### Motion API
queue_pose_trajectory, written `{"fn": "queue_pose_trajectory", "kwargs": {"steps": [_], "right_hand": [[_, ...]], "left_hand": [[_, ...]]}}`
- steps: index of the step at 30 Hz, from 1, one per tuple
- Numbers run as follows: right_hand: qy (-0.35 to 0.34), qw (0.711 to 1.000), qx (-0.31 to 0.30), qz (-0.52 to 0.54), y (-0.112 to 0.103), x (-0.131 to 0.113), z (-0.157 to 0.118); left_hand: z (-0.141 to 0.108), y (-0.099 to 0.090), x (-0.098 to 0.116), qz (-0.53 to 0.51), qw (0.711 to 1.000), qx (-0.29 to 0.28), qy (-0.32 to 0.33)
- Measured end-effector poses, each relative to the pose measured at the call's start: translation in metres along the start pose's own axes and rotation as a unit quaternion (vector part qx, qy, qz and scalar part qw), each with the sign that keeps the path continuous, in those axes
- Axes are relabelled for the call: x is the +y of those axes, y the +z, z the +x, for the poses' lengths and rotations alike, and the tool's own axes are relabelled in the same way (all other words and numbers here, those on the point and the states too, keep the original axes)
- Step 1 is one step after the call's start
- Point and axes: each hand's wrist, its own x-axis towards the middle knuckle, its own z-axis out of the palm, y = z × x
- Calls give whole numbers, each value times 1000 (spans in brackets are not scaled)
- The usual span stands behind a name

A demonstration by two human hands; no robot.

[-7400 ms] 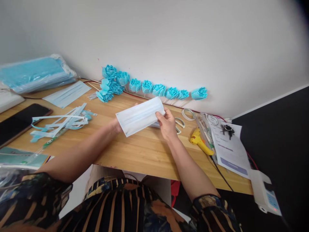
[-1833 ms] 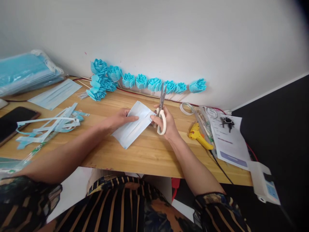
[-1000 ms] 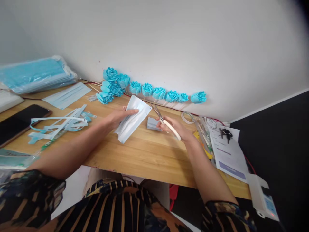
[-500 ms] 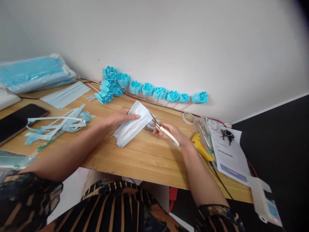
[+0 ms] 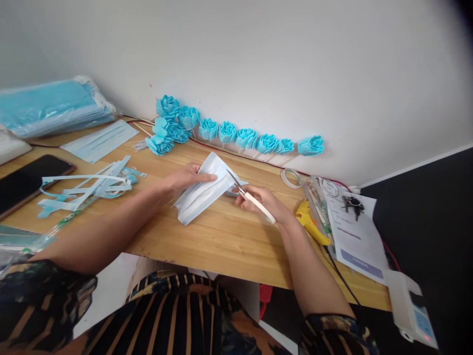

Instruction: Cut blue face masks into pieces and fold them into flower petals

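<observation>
My left hand (image 5: 186, 178) pinches a pale blue face mask (image 5: 203, 197) over the wooden table, thumb on top and fingers behind it. In my right hand (image 5: 260, 201) are scissors (image 5: 256, 204) with white handles. Their blades meet the right edge of the mask near its upper corner. A small pale piece behind the blades is partly hidden by my right hand. Left of my left hand lies a heap of cut blue and white strips (image 5: 105, 182). A flat mask (image 5: 100, 141) without visible ear loops rests farther back.
Several blue flowers on sticks (image 5: 227, 132) line the wall. A bag of masks (image 5: 55, 106) and a phone (image 5: 33, 182) lie at left. On the right are a tape roll (image 5: 291, 178), a yellow glue gun (image 5: 312, 224), keys (image 5: 354, 206) on papers, and a power strip (image 5: 410, 305).
The view has shifted slightly, so things on the right appear farther right. My left hand still holds the mask, and the scissors stay at its right edge.
</observation>
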Motion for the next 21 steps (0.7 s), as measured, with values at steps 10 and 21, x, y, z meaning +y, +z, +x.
{"fn": "queue_pose_trajectory", "kwargs": {"steps": [10,21], "right_hand": [[5,1000,7,-1,1,2,1],[37,999,35,19,1,2,1]], "left_hand": [[-2,1,1,0,1000,-2,-1],[-3,1,4,0,1000,0,-4]]}}
